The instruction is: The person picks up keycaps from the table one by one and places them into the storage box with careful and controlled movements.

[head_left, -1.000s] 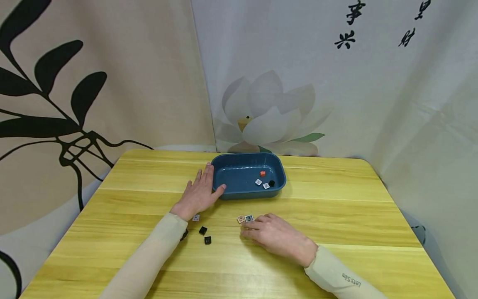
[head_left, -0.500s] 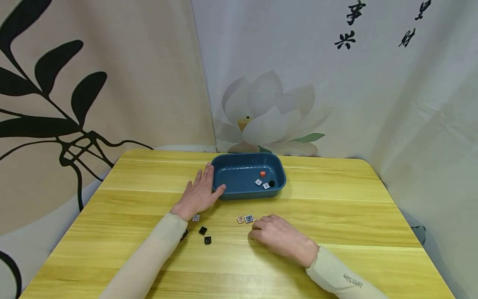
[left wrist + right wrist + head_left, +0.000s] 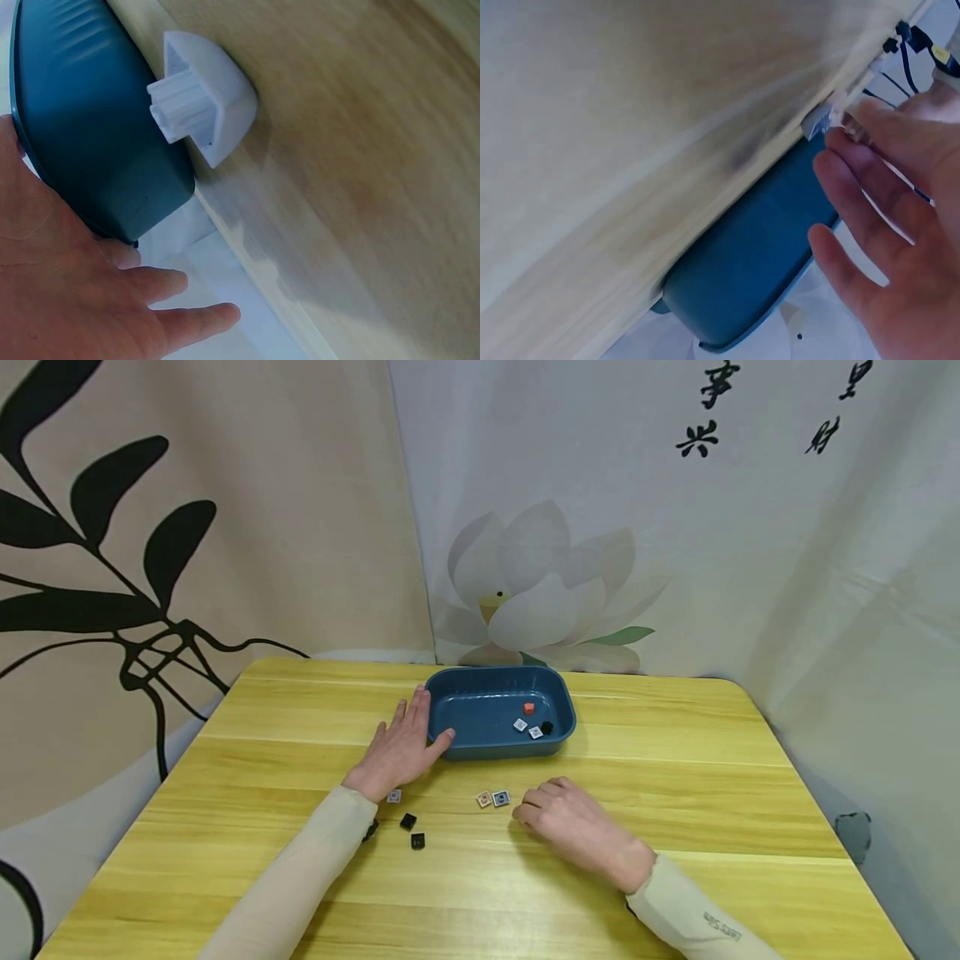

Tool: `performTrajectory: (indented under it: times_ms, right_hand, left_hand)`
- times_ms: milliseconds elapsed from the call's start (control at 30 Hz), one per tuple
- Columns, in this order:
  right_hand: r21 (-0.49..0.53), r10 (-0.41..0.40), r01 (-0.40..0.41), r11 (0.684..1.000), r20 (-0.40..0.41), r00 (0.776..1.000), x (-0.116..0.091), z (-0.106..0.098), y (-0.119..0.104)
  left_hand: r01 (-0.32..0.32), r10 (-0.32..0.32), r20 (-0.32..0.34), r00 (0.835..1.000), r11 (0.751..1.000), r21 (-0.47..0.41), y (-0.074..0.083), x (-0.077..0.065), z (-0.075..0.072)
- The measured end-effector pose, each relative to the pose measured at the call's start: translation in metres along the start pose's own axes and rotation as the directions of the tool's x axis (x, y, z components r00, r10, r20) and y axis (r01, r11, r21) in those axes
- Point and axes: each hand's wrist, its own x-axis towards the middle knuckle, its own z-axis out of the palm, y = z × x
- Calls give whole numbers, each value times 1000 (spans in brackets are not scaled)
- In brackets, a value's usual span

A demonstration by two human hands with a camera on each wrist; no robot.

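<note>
Touching the blue tray (image 3: 491, 752) along its nine-o'clock side: left hand (image 3: 397, 750), fingers extended, gripping nothing. Right hand (image 3: 587, 832): fingers bent, hold unclear; peach keycap (image 3: 483, 799), blue keycap (image 3: 501, 798) nearby at its ten o'clock, on tabletop (image 3: 712, 777).

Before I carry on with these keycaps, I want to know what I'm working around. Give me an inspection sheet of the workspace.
Surface: wooden table, light yellow with visible grain.
Job's things: blue tray holding an orange piece, two white pieces and a black piece; outside it, white keycap, three black keycaps, beige keycap, blue-grey keycap.
Clutter: nothing seen.
Hands: left hand against the tray's left end, fingers straight; right hand right of the blue-grey keycap, any grip unclear.
Cables: dark lines in the right wrist view, possibly cables or print.
Surroundings: printed curtains behind.
</note>
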Motion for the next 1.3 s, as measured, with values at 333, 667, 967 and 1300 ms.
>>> performTrajectory:
  times_ms: [333,667,967,1300]
  right_hand:
    - [24,136,-135,991,-96,986,1,-13,15]
    - [30,256,-255,966,-196,947,10,-20,30]
    - [96,362,-349,932,-261,895,25,-16,49]
    - [56,493,-493,868,-212,844,46,-2,73]
  left_hand:
    - [6,-6,1,1000,1000,2,2,0,0]
    - [7,-7,-4,1000,1000,5,2,1,1]
    - [9,-9,7,1000,1000,1,2,1,0]
    - [7,-7,-2,1000,1000,-6,0,1,1]
